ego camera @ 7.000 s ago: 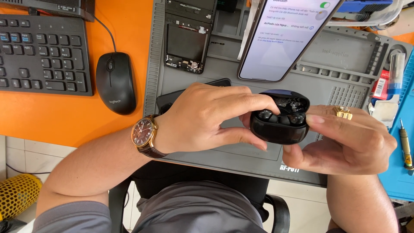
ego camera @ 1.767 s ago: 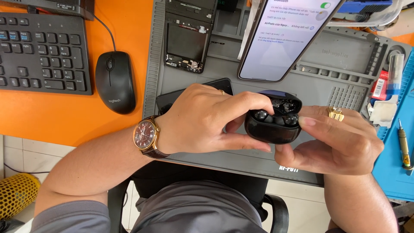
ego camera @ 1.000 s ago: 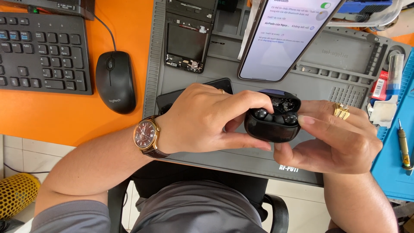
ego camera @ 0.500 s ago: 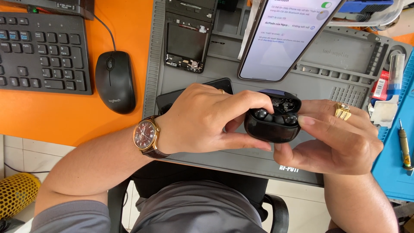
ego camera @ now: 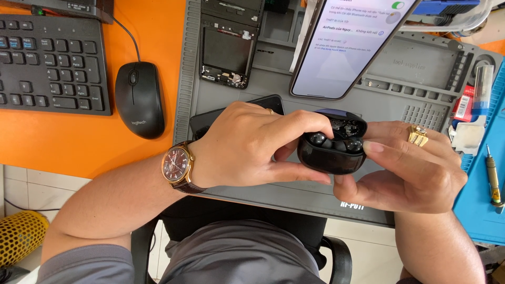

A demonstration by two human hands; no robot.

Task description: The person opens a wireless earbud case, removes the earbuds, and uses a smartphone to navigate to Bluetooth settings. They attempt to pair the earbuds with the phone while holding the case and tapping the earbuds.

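Note:
Both hands hold a glossy black earbud case above the front of a grey work mat. Its lid stands open and two black earbuds sit inside. My left hand, with a brown-dial wristwatch, grips the case's left side between thumb and fingers. From the right, my right hand, wearing a gold ring, cradles the case, and its fingertip rests on the right earbud. A lit smartphone leans upright just behind the case.
A black mouse and black keyboard lie on the orange desk at left. A dismantled phone frame lies on the mat's back. A dark phone lies under my left hand. A screwdriver rests on a blue mat at right.
Over the last seconds the case has risen slightly and my right hand's fingers have shifted on its right side. Little differs from half a second ago.

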